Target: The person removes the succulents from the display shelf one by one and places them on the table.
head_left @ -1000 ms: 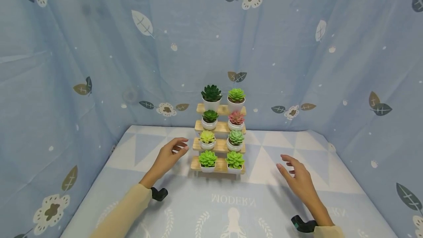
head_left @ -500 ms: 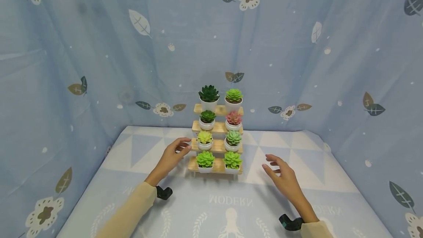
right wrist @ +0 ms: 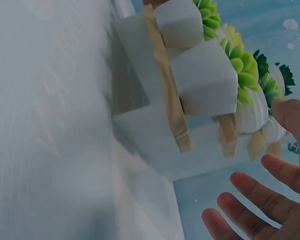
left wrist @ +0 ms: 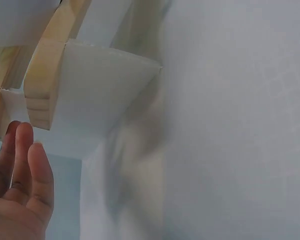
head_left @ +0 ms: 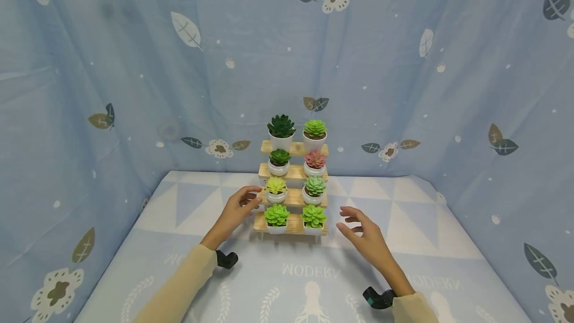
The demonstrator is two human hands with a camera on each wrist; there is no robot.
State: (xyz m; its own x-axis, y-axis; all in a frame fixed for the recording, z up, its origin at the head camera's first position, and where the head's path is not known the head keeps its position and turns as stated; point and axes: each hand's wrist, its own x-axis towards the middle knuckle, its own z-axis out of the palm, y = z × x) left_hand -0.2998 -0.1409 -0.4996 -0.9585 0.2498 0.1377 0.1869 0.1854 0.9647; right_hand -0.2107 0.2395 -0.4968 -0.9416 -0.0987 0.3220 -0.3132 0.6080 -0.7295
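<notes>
A stepped wooden plant stand (head_left: 294, 172) holds several potted succulents in two columns, one pair on each shelf. My left hand (head_left: 235, 208) is at the left end of the lower shelves, fingers loosely bent. In the left wrist view its fingertips (left wrist: 38, 150) lie close to a shelf end; I cannot tell if they touch. My right hand (head_left: 365, 236) hovers to the right of the stand, apart from it, thumb and fingers spread. The right wrist view has those fingers (right wrist: 257, 192) beside the shelf ends and a bright green succulent (right wrist: 242, 72) in a white pot.
The stand is on a table covered with a pale blue and white printed cloth (head_left: 287, 288). A blue floral curtain (head_left: 251, 79) hangs behind and at both sides. Black wrist devices (head_left: 378, 298) are on both forearms.
My right hand has moved left toward the stand. The left hand has come slightly closer to the shelf's left end. The stand and plants keep their arrangement while the view shifts a little.
</notes>
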